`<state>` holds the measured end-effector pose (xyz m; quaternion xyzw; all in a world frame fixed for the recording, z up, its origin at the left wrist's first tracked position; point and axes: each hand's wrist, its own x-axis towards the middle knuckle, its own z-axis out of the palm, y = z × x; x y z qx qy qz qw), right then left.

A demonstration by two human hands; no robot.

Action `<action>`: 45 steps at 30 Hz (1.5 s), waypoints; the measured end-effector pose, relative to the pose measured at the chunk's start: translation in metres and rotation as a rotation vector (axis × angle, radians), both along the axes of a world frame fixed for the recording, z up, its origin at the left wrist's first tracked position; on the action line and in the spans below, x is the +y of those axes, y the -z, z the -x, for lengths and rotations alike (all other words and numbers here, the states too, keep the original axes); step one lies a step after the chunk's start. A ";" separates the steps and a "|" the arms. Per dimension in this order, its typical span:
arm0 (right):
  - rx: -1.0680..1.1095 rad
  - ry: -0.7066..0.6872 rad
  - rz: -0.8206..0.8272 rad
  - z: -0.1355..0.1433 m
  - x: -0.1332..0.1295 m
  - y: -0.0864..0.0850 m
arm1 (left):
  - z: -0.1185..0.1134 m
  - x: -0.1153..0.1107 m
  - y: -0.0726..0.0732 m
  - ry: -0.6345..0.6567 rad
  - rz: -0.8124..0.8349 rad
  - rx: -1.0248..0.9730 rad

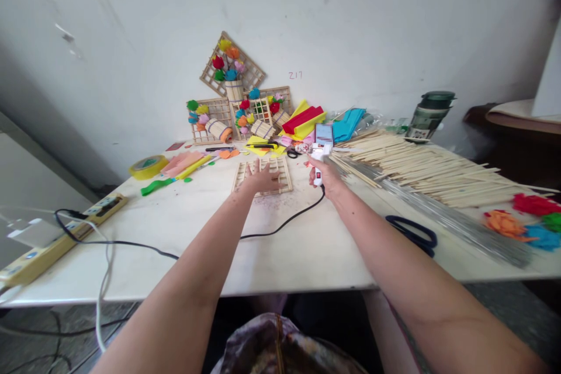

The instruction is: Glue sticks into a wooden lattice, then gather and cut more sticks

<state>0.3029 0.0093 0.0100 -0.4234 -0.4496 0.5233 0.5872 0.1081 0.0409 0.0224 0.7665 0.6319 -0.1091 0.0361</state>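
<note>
On your far left, a long yellow power strip (52, 241) lies by the white table's (302, 251) edge, a roll of yellow tape (148, 166) beyond it. Against the wall you see finished wooden lattice frames with bright paper flowers (239, 93). To your right spreads a heap of pale wooden sticks (429, 166), black-handled scissors (414, 232) nearer you, and loose crepe flowers in red, orange, blue (526, 219).

We see both bare forearms extended forward from the bottom edge, converging toward the centre. The left hand (263, 178) lies palm down, fingers (253, 168) spread flat and pointing away. The right hand (326, 178) sits just beside it, wrist slightly raised, fingers curled closed in a grip, thumb side up.
</note>
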 end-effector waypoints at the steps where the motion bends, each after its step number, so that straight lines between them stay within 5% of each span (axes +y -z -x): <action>1: 0.003 0.006 0.001 0.000 0.000 0.000 | 0.000 0.000 0.000 0.000 0.001 0.004; 23: 0.040 0.024 -0.038 0.005 -0.003 -0.001 | 0.003 -0.010 -0.003 0.013 -0.006 -0.097; 27: 0.055 0.040 -0.048 0.006 -0.004 -0.001 | 0.012 -0.011 -0.008 -0.034 -0.011 -0.260; 32: 0.112 0.144 -0.033 0.014 -0.006 -0.009 | 0.021 -0.024 -0.038 -0.041 -0.117 -0.491; 39: 0.115 0.257 -0.150 0.057 0.000 -0.032 | -0.006 -0.056 -0.068 0.316 0.114 -1.171; 45: 0.109 0.156 -0.233 0.102 0.007 -0.059 | -0.009 -0.055 -0.064 -0.164 -0.218 -1.251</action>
